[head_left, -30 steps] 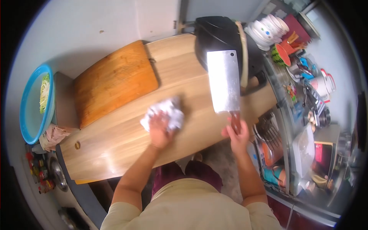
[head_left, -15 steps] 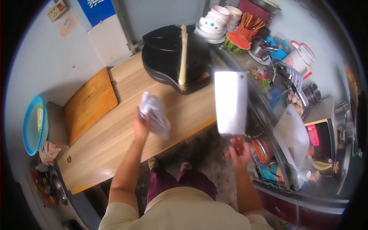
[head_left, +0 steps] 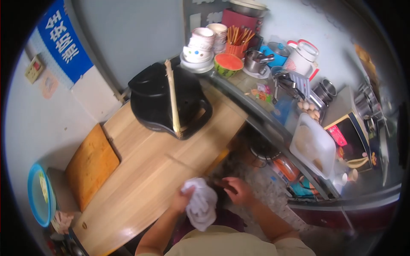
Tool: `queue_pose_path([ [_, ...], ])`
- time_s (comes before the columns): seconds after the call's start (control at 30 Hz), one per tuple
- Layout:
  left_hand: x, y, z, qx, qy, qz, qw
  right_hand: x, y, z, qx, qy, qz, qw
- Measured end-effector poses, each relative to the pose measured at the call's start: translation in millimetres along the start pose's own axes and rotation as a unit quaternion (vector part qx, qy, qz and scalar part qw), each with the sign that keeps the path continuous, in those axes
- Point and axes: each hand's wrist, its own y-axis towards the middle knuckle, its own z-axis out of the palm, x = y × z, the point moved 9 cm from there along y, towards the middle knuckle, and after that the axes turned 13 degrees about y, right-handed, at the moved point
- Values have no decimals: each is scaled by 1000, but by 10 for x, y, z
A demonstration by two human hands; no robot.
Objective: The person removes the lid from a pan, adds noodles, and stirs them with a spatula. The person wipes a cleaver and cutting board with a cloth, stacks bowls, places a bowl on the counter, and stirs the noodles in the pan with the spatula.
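The left hand has its fingers clamped on a bunched white cloth, held in front of the body at the near edge of the wooden counter. Just beside it, the right hand has its fingers closed on the dark handle of a knife, whose blade shows nearly edge-on, a thin line pointing over the counter, past the cloth. Toward the counter's far right corner sits a black griddle, with a pale stalk lying across its top. A cutting board is by the far edge, toward the left end, near a blue basket that has cabbage in it. Half a watermelon and stacked bowls stand right of the griddle.
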Motion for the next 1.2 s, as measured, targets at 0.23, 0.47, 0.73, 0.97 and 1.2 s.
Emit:
queue_pose_path([
  [0.23,-624,-43,-1313,-208,-220,52,952,-79,453,989,41,-122,-65,989],
  [0.47,-1421,8,-1044,-162,385,243,875,-163,1000,1244,65,-172,-67,981],
  [0.73,-2584,444,-591,-170,287,362,871,-911,1918,115,-94,77,88,989],
  [0.97,-3354,1966,33,-23,49,212,976,-1808,3517,-624,-129,374,270,878],
  [1.2,-3752,3417,214,-55,-49,21,997,-2560,4827,-937,-129,425,353,823],
])
